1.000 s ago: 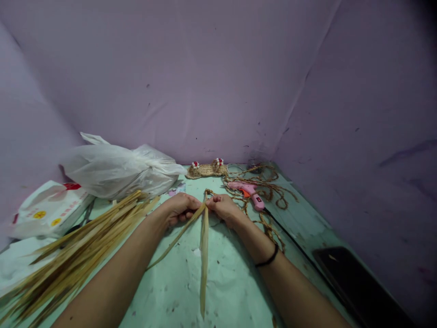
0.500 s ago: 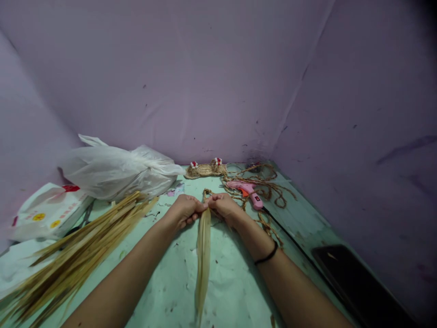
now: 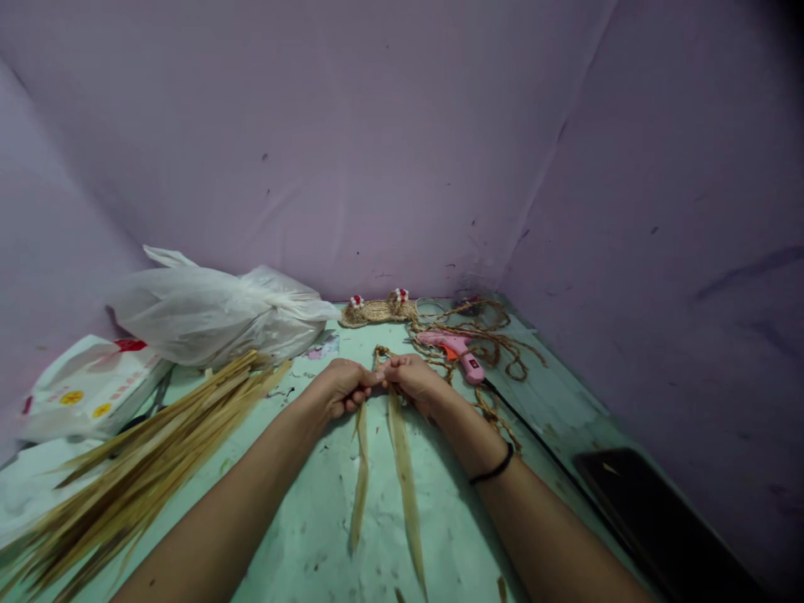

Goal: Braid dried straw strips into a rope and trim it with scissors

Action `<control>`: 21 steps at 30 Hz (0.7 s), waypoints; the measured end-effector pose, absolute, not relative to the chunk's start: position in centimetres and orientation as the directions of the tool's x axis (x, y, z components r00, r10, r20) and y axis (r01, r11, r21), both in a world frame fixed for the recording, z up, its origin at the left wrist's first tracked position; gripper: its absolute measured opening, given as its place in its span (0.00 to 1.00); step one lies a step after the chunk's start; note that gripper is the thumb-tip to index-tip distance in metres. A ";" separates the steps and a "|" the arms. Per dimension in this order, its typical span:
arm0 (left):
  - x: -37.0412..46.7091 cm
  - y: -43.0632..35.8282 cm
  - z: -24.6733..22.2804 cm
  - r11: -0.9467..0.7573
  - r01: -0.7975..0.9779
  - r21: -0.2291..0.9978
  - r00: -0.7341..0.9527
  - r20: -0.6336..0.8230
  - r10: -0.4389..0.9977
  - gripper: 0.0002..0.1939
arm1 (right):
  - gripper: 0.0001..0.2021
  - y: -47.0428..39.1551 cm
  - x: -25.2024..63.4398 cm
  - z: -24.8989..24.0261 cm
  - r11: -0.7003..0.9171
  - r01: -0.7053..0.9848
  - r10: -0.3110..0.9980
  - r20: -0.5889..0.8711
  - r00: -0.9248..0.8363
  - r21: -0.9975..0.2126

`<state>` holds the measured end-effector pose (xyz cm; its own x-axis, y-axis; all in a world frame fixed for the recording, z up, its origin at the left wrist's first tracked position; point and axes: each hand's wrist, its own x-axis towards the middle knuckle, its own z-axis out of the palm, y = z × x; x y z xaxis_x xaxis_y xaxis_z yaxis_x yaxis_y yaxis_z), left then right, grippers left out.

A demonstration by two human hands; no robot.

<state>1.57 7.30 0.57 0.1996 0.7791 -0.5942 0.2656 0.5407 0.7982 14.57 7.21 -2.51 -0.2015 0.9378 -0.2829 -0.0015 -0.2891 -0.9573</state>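
Observation:
My left hand [image 3: 347,387] and my right hand [image 3: 411,379] meet thumb to thumb over the middle of the table, both pinched closed. A narrow dried leaf strip [image 3: 360,490] hangs toward me from my left fingers. From under my right hand runs a wider, longer dried leaf strip [image 3: 405,477]. Just beyond my fingertips shows the end of a twisted cord [image 3: 381,350] of the same fibre; how it joins the strips is hidden by my hands.
A bundle of dried leaf strips [image 3: 157,456] lies left, near a white plastic bag [image 3: 219,314] and a printed white package [image 3: 94,394]. Behind my hands are a woven sandal-like piece [image 3: 377,312] and a pink glue gun [image 3: 458,352] among cords. A black phone [image 3: 659,519] lies right.
The single broad strip that hung between my hands now shows as two separate strips, one under each hand. My hands have barely moved.

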 end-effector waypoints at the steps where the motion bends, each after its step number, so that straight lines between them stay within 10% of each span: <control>1: 1.4 7.4 0.6 0.546 0.255 0.798 0.200 -0.596 0.778 0.08 | 0.05 7.3 14.6 -2.6 -0.281 0.001 0.940 -0.276 -0.201 -0.960; 6: 0.7 7.9 0.9 0.604 0.177 0.777 0.354 -0.623 0.698 0.09 | 0.05 7.4 14.8 -2.8 -0.244 0.042 0.949 -0.248 -0.195 -0.969; 21: 1.6 7.3 0.7 0.462 0.266 0.846 0.141 -0.508 0.850 0.05 | 0.02 7.1 15.3 -2.0 -0.265 0.033 0.931 -0.265 -0.250 -0.964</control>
